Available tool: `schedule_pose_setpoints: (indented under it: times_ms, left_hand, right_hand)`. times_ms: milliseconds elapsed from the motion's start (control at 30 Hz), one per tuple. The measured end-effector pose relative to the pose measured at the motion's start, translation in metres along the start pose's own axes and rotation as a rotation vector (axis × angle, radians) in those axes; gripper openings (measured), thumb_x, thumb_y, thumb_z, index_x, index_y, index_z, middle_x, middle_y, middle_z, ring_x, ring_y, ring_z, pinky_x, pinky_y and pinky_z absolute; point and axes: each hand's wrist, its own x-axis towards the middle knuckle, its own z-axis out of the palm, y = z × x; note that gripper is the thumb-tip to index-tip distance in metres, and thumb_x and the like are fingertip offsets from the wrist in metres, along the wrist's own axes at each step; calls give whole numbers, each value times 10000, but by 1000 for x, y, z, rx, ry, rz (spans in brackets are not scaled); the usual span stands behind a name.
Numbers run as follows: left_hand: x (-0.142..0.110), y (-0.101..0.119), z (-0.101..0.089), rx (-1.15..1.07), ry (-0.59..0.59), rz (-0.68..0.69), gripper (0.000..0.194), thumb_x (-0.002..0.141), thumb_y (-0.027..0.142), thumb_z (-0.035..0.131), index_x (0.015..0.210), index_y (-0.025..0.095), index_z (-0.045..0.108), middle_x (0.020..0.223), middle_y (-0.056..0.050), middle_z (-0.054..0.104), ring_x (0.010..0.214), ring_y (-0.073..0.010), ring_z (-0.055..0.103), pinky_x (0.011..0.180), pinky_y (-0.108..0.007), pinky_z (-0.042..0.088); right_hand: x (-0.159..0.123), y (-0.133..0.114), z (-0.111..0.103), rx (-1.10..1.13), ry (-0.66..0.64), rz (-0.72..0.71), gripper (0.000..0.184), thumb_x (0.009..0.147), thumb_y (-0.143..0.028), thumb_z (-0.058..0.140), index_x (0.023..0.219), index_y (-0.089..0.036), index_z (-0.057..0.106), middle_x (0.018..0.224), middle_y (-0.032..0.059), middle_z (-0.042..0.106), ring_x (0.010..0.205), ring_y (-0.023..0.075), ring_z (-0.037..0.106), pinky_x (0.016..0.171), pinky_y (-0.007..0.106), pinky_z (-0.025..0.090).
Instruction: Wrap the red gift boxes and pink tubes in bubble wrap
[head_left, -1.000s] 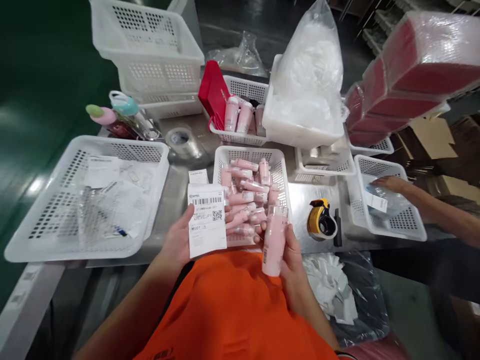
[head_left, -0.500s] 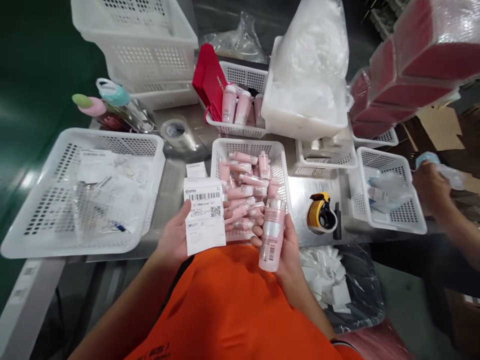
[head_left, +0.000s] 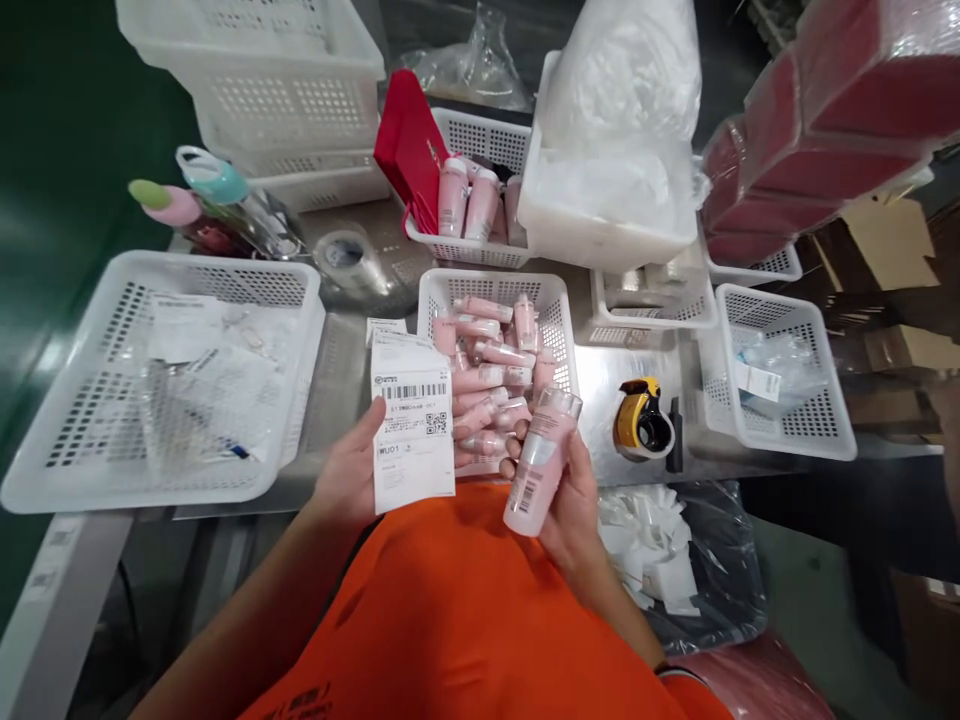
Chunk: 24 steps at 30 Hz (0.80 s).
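Observation:
My left hand [head_left: 351,472] grips a white paper slip [head_left: 412,430] printed with a barcode and a QR code, held upright near my chest. My right hand [head_left: 570,500] is wrapped round a pink bottle [head_left: 541,462] with a clear cap, tilted with the cap up and to the right and a barcode near its base. Both hands hover in front of a white mesh basket [head_left: 559,310] filled with several pink bottles lying on their sides.
A large white basket [head_left: 304,300] with bagged items and papers sits at left. A yellow tape dispenser [head_left: 642,418] lies right of the middle basket. More baskets, a clear tape roll [head_left: 341,255], red wrapped boxes [head_left: 840,130] and a bag of white scraps [head_left: 660,560] surround the steel table.
The pink bottle has tilted in my right hand, cap now leaning right. The other person's arm at the right basket has left the view. The slip has stayed put.

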Motion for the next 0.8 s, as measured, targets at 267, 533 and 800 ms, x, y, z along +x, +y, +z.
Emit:
schedule_pose_setpoints:
  times_ms: [267,533,800]
  left_hand:
    - [-3,3,9,-1,62,25,676,1045,538,230,1492,118,513,1214,-164,762,1269,-402,635,1090,-638,455]
    - [-4,5,11,-8,68,-3,751,1031,588,231,1458,54,540,1173,-201,766,1265,-417,633,1057,-610,489]
    - [-4,1,18,-52,18,24,733,1041,550,224,1449,27,536,1174,-216,759,1214,-407,667,1063,-608,475]
  right_hand:
    - [-7,-5,-3,-58,7,39,514,496,-105,750,979,-257,660,817,-29,714,713,152,654,709,272,572]
    - [-10,-6,1,-67,-32,49,561,461,-96,731,995,-254,662,831,-15,724,722,160,657,703,275,579]
    - [-8,-6,-9,-117,-24,16,498,484,-123,745,963,-246,689,890,12,731,774,193,670,763,355,601]
